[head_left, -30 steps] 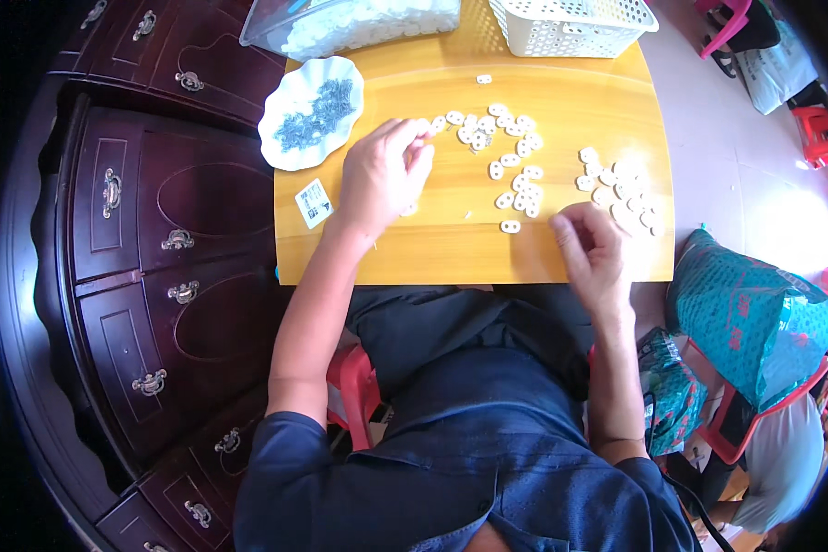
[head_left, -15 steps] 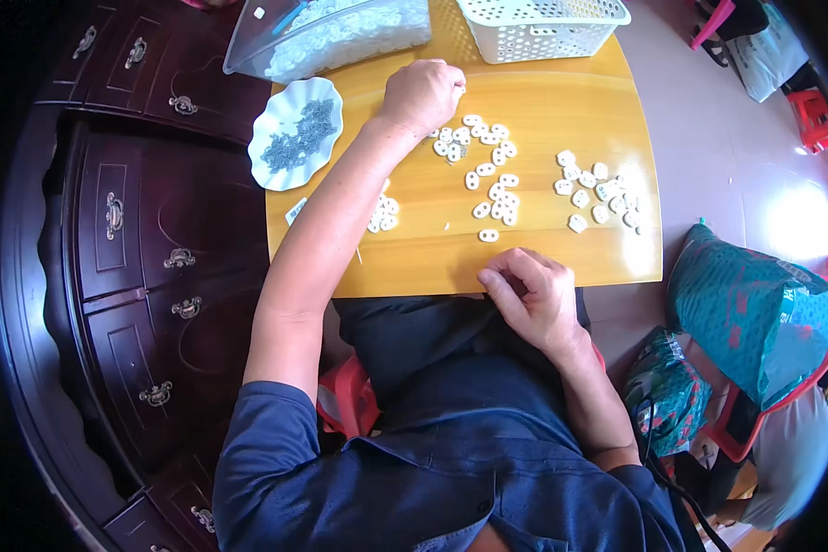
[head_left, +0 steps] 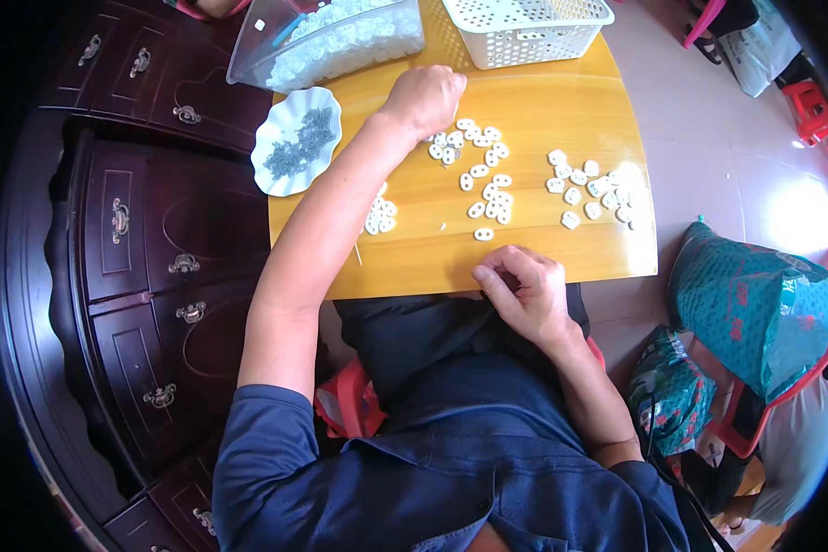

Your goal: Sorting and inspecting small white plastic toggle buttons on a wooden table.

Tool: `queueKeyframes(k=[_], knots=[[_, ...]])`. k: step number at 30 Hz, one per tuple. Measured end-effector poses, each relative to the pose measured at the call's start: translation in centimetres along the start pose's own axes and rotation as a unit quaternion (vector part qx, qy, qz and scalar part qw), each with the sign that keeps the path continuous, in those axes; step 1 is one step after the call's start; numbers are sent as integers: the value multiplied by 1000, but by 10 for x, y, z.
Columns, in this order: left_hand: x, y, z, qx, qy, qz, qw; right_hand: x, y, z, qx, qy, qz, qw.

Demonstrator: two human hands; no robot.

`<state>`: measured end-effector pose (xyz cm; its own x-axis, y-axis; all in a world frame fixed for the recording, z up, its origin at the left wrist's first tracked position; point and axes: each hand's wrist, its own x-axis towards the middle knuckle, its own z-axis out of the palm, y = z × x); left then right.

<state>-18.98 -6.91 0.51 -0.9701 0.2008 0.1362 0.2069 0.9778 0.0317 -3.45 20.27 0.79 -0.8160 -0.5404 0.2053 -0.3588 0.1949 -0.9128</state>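
My left hand [head_left: 423,99] reaches across to the far part of the yellow wooden table [head_left: 561,101], its fingers curled closed; what they hold, if anything, is hidden. Just below that hand lie small white two-holed pieces [head_left: 477,171], trailing toward me in a loose line. At the table's near edge my right hand [head_left: 529,290] is closed too, thumb bent against the curled fingers, and I cannot make out anything in it. Another cluster of white pieces [head_left: 380,219] sits partly behind my left forearm. Rounder white pieces [head_left: 592,191] are scattered on the right.
A scalloped white dish [head_left: 274,129] of small dark bits stands at the left edge. Farther back are a clear bin [head_left: 359,37] of translucent pieces and a white perforated basket [head_left: 534,46]. Dark drawers [head_left: 156,230] flank the left; teal bags [head_left: 745,304] are at the right.
The view has shifted a little, so the table and its things appear slightly displaced. Both hands keep nearly the same closed pose and place.
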Motion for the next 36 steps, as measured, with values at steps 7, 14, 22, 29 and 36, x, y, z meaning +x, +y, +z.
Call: queueKeyframes(k=[7,14,22,29,36], knots=[[-3,-8,1,-31,54,47,997,-1,-2,1,12,-6,1,1000],[-45,37,-36,-303,139,-38,942,-3,9,2,78,14,30,996],[-149,123,-52,-394,120,-47,910,1,15,-10,520,-25,282,806],[-171,127,-47,-341,157,26,927,-2,18,-3,523,-82,298,794],[-176,131,-47,-368,160,53,914,1,18,-10,561,-94,303,765]])
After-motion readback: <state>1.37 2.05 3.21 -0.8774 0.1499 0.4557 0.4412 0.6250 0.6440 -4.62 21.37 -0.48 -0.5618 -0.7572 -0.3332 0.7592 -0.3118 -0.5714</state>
